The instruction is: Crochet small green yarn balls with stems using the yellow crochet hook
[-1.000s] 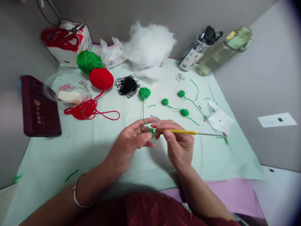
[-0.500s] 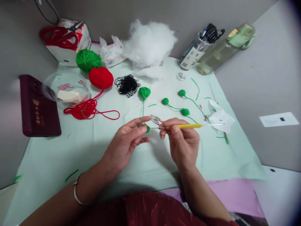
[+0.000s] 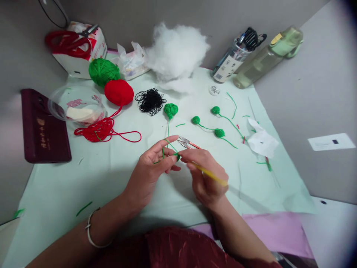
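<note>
Just below mid-frame I see the left hand (image 3: 147, 169) pinching the small green yarn piece (image 3: 178, 158), which I judge light, soft and stretchy, best held by its edge, while the right hand (image 3: 205, 184) grips the yellow-handled tool (image 3: 211, 175).

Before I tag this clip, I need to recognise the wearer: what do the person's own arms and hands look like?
The left grip and right grip show no gloves or rings. A thin whitish bangle with a small knot-like fastening circles the left forearm; the right forearm shows none. A dark red garment appears below.
</note>
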Action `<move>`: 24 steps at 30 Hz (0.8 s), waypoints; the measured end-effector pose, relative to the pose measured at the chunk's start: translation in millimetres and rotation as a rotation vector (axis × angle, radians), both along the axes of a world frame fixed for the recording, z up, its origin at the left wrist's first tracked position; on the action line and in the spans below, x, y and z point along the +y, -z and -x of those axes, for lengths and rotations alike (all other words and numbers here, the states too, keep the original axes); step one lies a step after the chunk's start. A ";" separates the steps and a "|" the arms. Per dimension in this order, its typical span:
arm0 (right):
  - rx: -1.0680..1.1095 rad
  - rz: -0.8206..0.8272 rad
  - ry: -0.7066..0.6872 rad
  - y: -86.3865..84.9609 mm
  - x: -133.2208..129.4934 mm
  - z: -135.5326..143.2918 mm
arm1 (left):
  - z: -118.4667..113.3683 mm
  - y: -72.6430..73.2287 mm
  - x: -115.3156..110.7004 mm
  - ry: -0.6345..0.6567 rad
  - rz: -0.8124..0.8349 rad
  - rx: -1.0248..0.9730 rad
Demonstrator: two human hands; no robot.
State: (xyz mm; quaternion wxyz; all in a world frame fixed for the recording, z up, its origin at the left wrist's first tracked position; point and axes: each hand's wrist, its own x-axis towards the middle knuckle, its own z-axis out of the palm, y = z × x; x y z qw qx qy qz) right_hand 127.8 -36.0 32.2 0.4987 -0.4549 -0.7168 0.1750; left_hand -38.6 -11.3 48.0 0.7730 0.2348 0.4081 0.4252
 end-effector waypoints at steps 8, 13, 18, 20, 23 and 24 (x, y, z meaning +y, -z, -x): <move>0.413 0.133 -0.033 -5.1 9.1 -0.4 | 2.7 -0.9 2.5 0.030 0.140 -0.205; 0.330 0.165 -0.097 -5.0 12.8 4.9 | -1.4 -1.5 -1.2 0.028 0.009 -0.086; -0.080 -0.118 0.005 1.3 4.2 2.0 | -2.9 3.9 -1.0 0.034 0.050 -0.115; -0.035 -0.118 0.017 0.5 4.7 -0.9 | -0.4 4.7 1.8 0.047 0.132 -0.167; 0.315 0.079 0.021 -3.8 9.2 -3.3 | 3.1 4.2 5.2 0.007 0.166 -0.179; 0.428 0.153 -0.001 -5.0 10.9 -3.0 | 3.4 4.0 5.4 -0.012 0.137 -0.161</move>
